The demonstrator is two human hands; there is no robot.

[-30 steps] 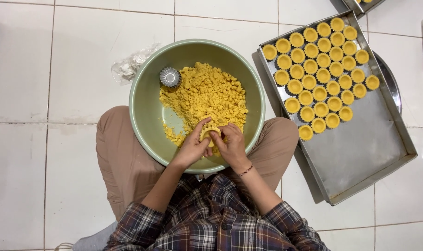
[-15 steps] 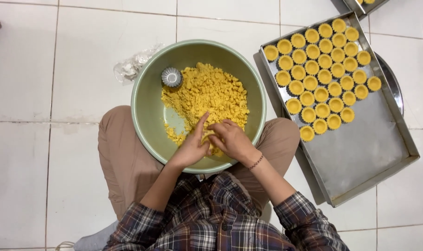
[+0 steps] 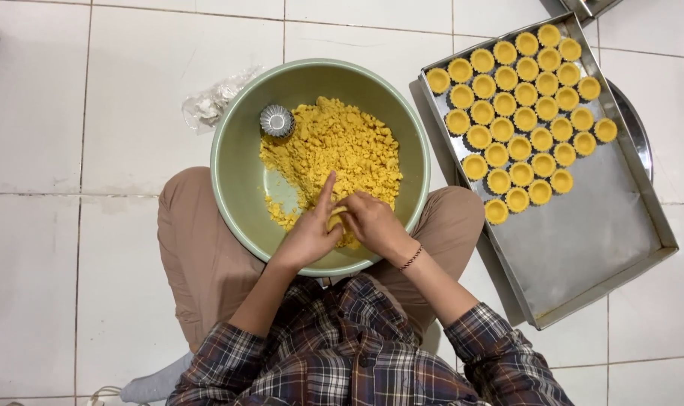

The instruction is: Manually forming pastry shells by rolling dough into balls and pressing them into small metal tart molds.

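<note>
1. At the 10 o'clock side of the bowl, a crumpled clear plastic bag (image 3: 216,104) lies on the white tiled floor (image 3: 71,98), just outside the rim, where it is off the work but within reach.

2. The wide, pale green round bowl (image 3: 237,169) rests on the lap of the seated person, between the knees of the tan trousers (image 3: 195,248), which puts its contents directly under both hands.

3. Inside the bowl at 11 o'clock sits a small fluted silver metal tart mould (image 3: 276,120), empty, touching the edge of the heap; it looks parked there as the next one to hand.

4. The heap of crumbly yellow dough (image 3: 334,146) fills the bowl from the centre toward 1 o'clock, leaving bare green at 8 o'clock.

5. The left hand (image 3: 310,233) sits at the bowl's 6 o'clock, forefinger stretched toward 12 into the crumbs, the other fingers curled loosely round a yellow piece shared with the other hand.

6. The right hand (image 3: 372,224), a thin dark bracelet (image 3: 410,258) at its wrist, meets it fingertip to fingertip, fingers bent and pinching that same dough piece (image 3: 337,220); whether a mould is under it I cannot tell.

7. At 3 o'clock a rectangular steel baking tray (image 3: 590,240) lies on the floor, its far half packed with rows of dough-lined tart shells (image 3: 519,113), the near half bare.
</note>
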